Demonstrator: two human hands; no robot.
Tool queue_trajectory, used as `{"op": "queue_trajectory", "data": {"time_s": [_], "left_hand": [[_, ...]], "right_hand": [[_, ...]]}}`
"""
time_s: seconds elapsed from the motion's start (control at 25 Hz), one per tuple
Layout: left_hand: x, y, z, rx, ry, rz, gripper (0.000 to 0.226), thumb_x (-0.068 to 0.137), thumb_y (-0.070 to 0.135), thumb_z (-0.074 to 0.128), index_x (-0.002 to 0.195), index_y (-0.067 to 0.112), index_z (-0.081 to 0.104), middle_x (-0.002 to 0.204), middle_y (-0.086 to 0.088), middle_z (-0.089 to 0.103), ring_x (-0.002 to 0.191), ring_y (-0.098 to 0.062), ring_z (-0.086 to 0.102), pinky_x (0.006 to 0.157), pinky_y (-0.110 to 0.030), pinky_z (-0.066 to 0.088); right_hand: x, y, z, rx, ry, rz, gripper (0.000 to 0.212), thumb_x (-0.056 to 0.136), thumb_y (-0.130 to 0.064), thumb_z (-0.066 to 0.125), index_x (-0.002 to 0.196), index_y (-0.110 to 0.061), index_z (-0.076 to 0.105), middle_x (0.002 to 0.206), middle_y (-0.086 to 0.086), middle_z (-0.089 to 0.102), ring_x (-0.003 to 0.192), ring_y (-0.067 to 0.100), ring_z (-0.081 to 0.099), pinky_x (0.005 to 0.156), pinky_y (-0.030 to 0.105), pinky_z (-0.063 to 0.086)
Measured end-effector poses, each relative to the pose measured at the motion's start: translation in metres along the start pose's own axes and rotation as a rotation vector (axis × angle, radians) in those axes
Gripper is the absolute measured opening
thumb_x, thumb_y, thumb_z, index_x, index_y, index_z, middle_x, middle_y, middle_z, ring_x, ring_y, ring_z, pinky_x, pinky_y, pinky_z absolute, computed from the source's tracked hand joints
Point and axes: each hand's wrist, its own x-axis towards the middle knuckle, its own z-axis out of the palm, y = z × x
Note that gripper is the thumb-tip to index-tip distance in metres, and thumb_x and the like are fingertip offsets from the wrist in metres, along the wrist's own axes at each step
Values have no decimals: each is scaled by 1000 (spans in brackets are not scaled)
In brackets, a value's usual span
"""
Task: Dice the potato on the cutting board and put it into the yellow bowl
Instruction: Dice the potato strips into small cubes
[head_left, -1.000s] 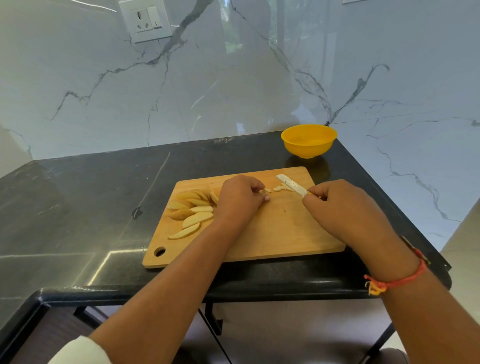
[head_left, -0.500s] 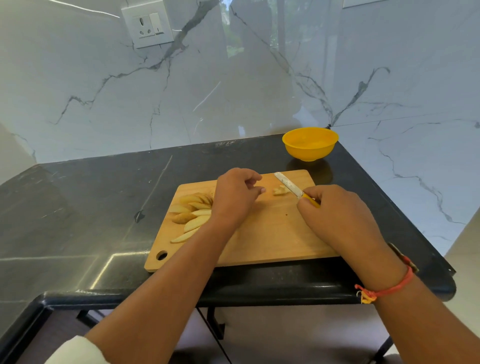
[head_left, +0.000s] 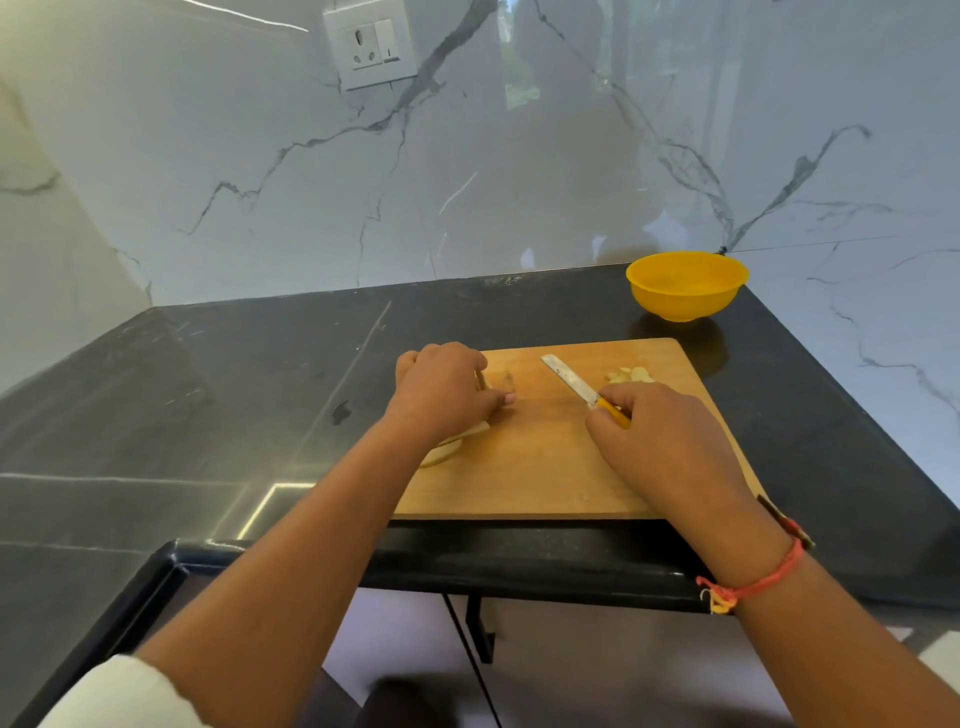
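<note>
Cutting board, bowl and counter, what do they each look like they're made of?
Cutting board: looks like wood, light tan with faint grain and a matte finish.
Bowl: probably plastic, uniform bright yellow and smooth, with a soft sheen.
Counter: seems to be polished dark stone, with pale veins and mirror-like reflections.

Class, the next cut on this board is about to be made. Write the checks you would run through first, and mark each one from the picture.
1. Knife grip: the right hand grips the knife by its yellow handle: ok.
2. Blade clear of the left hand: bare cutting board lies between them: ok.
3. Slice under the blade: the left hand holds the potato slices, apart from the blade: not ok.
4. Left thumb tucked: it points toward the blade: not ok.
5. Diced pieces out of the way, at the board's far right: ok.
6. Yellow bowl upright beyond the board: ok.
</note>
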Motion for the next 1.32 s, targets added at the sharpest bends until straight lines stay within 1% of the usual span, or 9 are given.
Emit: {"op": "queue_trajectory", "data": {"time_s": [0.24, 0.4, 0.48, 0.6, 0.72, 0.84, 1.08, 1.2, 1.32], "left_hand": [[8, 0, 3, -21, -55, 25, 64, 78, 70, 63, 131, 33, 57, 126, 8, 62, 120, -20, 52, 97, -38, 31], [4, 0, -3, -248, 66, 101, 63, 76, 51, 78, 130, 29, 57, 128, 6, 58, 109, -13, 56, 99, -38, 46], [-3, 6, -7, -368, 99, 162, 64, 77, 39, 80, 134, 27, 54, 123, 9, 56, 97, -6, 55, 91, -25, 50], [-15, 17, -6, -496, -23, 195, 62, 79, 29, 80, 135, 34, 52, 112, 9, 62, 85, -5, 61, 79, -16, 51], [-20, 27, 2, -580, -180, 239, 58, 83, 19, 77, 133, 39, 55, 110, 12, 64, 89, -5, 64, 85, -19, 55], [-16, 31, 5, -635, -198, 281, 51, 85, 10, 74, 130, 32, 60, 113, 17, 66, 93, 0, 65, 87, -17, 54], [-16, 35, 9, -479, -85, 264, 25, 90, 23, 70, 114, 28, 70, 99, 16, 65, 88, 0, 61, 82, -16, 53], [-16, 39, 12, -452, -24, 248, 24, 88, 34, 70, 112, 29, 70, 100, 15, 66, 87, -2, 60, 80, -19, 54], [-18, 44, 15, -459, 21, 246, 22, 89, 34, 69, 110, 27, 72, 93, 14, 65, 82, -4, 59, 70, -12, 48]], "right_hand": [[-1, 3, 1, 18, 0, -11, 31, 98, -38, 49, 123, -27, 65, 80, -10, 62, 68, 8, 57, 56, 16, 42], [0, 4, 1, 31, 4, -1, 33, 98, -38, 49, 125, -26, 65, 82, -10, 63, 69, 8, 58, 58, 17, 45], [0, 5, 0, 48, 16, 20, 32, 98, -37, 49, 122, -26, 66, 79, -9, 63, 68, 9, 58, 55, 18, 45], [0, 7, -2, 62, 31, 56, 33, 98, -36, 48, 125, -26, 65, 76, -9, 61, 66, 9, 57, 53, 18, 41], [-4, 10, -7, 9, 35, 59, 36, 99, -39, 48, 131, -29, 61, 81, -11, 61, 66, 8, 56, 54, 14, 41], [-10, 12, -12, -47, 40, 62, 34, 99, -40, 48, 128, -29, 61, 79, -12, 59, 64, 8, 55, 53, 14, 41], [-17, 13, -17, -97, 37, 31, 32, 99, -39, 47, 126, -29, 62, 85, -10, 62, 66, 7, 55, 58, 15, 43], [-20, 11, -16, -126, 31, 16, 31, 99, -39, 48, 125, -31, 63, 90, -10, 65, 70, 6, 55, 67, 17, 44], [-23, 9, -11, -161, 48, 14, 30, 98, -40, 49, 123, -32, 63, 94, -10, 65, 77, 9, 57, 75, 22, 50]]}}
